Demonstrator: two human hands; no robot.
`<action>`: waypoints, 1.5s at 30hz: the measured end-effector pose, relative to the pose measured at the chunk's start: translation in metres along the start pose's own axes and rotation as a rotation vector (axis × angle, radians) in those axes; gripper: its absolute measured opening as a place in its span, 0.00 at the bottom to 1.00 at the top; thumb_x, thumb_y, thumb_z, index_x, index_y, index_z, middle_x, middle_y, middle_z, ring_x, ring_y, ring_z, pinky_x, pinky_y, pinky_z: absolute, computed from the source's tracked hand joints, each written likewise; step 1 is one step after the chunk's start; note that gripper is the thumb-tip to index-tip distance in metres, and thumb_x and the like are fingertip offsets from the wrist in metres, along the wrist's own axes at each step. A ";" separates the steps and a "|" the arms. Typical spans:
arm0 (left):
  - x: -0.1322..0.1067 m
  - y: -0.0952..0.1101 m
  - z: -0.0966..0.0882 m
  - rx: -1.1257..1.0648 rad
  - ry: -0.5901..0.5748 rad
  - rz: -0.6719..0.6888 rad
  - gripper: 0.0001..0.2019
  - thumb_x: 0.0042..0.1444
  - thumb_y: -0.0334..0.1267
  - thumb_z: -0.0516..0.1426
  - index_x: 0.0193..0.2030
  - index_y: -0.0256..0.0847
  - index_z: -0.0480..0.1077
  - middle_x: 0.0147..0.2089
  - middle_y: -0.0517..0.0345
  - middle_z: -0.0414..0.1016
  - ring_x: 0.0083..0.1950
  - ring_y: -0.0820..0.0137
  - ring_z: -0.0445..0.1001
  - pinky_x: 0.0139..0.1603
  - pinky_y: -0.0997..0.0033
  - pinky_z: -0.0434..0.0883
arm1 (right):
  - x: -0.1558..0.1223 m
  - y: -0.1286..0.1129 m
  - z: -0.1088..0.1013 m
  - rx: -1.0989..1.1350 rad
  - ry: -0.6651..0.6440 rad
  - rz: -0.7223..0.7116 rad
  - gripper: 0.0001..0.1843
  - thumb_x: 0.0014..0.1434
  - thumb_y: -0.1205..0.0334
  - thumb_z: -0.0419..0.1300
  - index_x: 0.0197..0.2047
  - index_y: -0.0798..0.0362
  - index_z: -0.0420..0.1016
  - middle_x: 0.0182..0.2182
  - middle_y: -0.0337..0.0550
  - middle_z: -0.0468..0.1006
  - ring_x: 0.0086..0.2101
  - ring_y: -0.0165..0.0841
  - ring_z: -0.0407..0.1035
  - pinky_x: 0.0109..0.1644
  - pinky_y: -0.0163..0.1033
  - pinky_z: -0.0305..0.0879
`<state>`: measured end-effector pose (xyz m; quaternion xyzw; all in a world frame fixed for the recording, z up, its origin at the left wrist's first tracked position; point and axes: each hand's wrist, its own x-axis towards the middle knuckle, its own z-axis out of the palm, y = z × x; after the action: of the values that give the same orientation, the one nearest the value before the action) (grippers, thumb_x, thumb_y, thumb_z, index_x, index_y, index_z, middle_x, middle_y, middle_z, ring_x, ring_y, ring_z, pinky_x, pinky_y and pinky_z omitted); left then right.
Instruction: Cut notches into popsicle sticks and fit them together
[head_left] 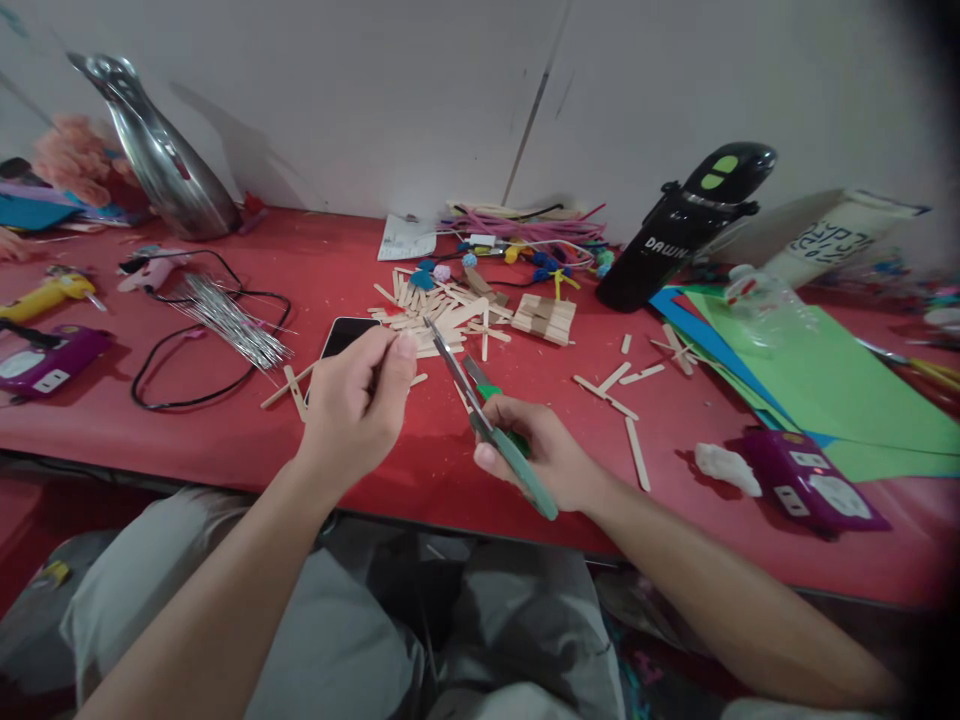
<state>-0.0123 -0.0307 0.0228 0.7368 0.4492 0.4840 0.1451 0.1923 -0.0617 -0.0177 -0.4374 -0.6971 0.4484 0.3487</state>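
Observation:
My right hand (536, 450) is wrapped round the green handles of a pair of scissors (459, 372). Their blades stand apart and point up and to the left. Just left of the blades, my left hand (360, 395) is closed in a pinch, thumb against the fingers. Whatever it holds, if anything, is too small or hidden to make out. Behind both hands lies a loose pile of wooden craft sticks (442, 305). A phone (345, 335) lies partly hidden behind my left hand. Several cut stick pieces (607, 395) are scattered to the right of the scissors.
A black bottle (652, 245) and green paper sheets (847, 380) are on the right, with a purple power socket block (814, 485) nearer me. To the left are silver wire stems (232, 320), a looped black cable (180, 403), a yellow glue gun (52, 295) and a metal jug (161, 160).

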 end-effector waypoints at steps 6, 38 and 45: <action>0.000 0.000 0.000 0.000 -0.005 -0.005 0.17 0.67 0.40 0.49 0.25 0.40 0.61 0.18 0.67 0.57 0.19 0.79 0.57 0.21 0.75 0.58 | 0.000 0.001 -0.001 0.001 -0.003 -0.008 0.21 0.56 0.46 0.65 0.29 0.52 0.62 0.24 0.33 0.61 0.25 0.27 0.56 0.30 0.35 0.55; -0.001 0.003 0.000 -0.019 -0.008 -0.029 0.18 0.68 0.41 0.49 0.24 0.42 0.61 0.18 0.65 0.59 0.19 0.77 0.59 0.22 0.72 0.59 | 0.000 -0.001 -0.001 0.028 -0.051 -0.013 0.24 0.55 0.40 0.65 0.29 0.52 0.63 0.25 0.35 0.64 0.27 0.28 0.59 0.33 0.36 0.58; -0.001 0.003 0.000 0.003 0.011 -0.017 0.18 0.67 0.40 0.49 0.24 0.42 0.60 0.17 0.66 0.58 0.19 0.77 0.57 0.20 0.72 0.57 | -0.001 0.000 -0.001 0.042 -0.041 -0.012 0.25 0.56 0.39 0.63 0.30 0.52 0.63 0.26 0.35 0.63 0.27 0.28 0.58 0.33 0.36 0.57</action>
<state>-0.0109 -0.0333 0.0244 0.7305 0.4568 0.4862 0.1457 0.1938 -0.0618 -0.0174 -0.4165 -0.6970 0.4700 0.3461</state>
